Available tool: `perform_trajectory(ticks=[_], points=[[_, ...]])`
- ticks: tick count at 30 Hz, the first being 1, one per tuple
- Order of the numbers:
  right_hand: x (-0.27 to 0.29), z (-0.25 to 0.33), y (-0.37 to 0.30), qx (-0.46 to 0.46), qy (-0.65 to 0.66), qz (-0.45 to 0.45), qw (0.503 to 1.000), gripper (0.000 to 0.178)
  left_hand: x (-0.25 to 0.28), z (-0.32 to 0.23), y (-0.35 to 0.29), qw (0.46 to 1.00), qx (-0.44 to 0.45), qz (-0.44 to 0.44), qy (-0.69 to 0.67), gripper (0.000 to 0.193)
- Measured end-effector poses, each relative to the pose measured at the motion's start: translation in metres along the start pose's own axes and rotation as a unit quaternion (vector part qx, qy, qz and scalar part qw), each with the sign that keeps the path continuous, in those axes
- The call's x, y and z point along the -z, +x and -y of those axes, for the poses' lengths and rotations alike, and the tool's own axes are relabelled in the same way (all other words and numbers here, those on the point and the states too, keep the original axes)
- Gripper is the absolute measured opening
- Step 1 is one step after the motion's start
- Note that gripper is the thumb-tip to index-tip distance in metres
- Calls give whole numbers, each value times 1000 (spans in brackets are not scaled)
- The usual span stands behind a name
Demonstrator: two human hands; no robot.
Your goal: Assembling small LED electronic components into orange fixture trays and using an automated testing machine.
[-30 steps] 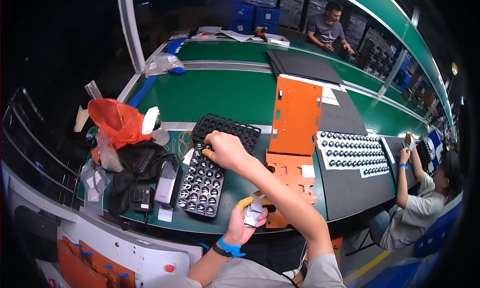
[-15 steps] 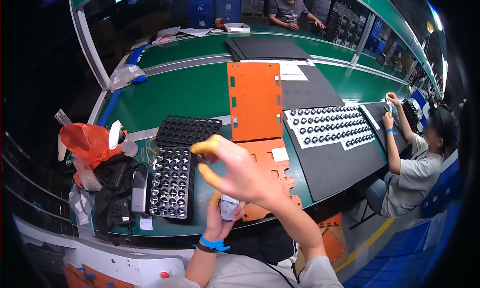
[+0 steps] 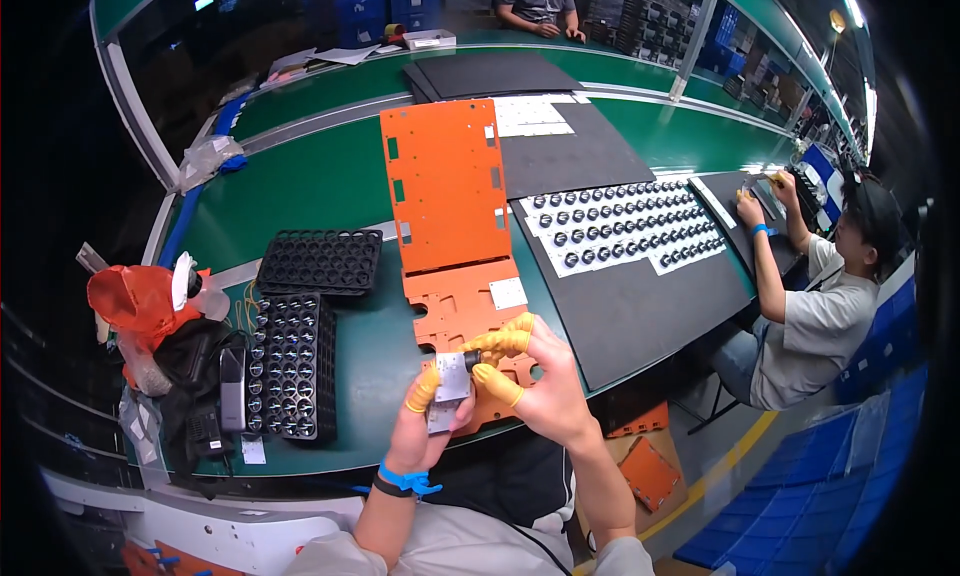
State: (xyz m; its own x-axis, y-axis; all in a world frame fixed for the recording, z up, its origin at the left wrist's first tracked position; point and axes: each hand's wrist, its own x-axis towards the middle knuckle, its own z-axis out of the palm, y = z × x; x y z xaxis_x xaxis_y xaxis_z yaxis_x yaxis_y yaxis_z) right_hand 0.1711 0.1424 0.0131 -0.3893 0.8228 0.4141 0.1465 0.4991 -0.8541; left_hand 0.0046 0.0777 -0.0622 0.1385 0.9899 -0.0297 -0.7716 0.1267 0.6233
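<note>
My left hand [image 3: 412, 436], with a yellow cot on a fingertip and a blue band at the wrist, grips a small stack of white circuit boards [image 3: 453, 378] above the table's front edge. My right hand [image 3: 548, 386], its fingertips also in yellow cots, pinches a small black round lens part [image 3: 473, 359] against the right edge of the top board. Whether the part is seated in the board, I cannot tell. Left of my hands stands a black tray [image 3: 326, 366] filled with several rows of shiny lens parts. Behind it lies another black tray [image 3: 320, 261] with vacant round pockets.
An orange panel [image 3: 445, 191] stands upright behind an orange plate [image 3: 450, 326]. To the right, white boards [image 3: 570, 263] bearing black lens parts lie on a dark mat [image 3: 640, 326]. Bags and a grey power bank [image 3: 232, 388] crowd the left. A co-worker [image 3: 820, 316] sits at right, another across.
My right hand has come down from above the lens tray to the boards, bringing a lens part to them. The view has shifted, so the table's contents appear farther left.
</note>
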Motion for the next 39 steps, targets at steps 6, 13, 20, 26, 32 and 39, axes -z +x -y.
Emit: perform_trajectory(ticks=[6,13,20,26,32,39], points=[[2,-18,-6,47,-59,-2,997,32,-26,4,-2,987,-82,-78,117,55],[3,-12,-7,59,-5,56,997,34,-18,3,-3,975,-130,-72,167,64],[-3,-15,-11,29,40,37,998,34,-10,6,-1,966,-153,-70,197,62],[1,-13,-7,73,-28,56,995,33,-2,6,-3,958,-144,-89,230,56],[-1,-14,-14,-16,58,60,996,28,-13,4,-7,918,-203,-112,321,52],[9,-19,-19,-70,128,85,986,20,-16,-6,4,815,-312,-78,483,55]])
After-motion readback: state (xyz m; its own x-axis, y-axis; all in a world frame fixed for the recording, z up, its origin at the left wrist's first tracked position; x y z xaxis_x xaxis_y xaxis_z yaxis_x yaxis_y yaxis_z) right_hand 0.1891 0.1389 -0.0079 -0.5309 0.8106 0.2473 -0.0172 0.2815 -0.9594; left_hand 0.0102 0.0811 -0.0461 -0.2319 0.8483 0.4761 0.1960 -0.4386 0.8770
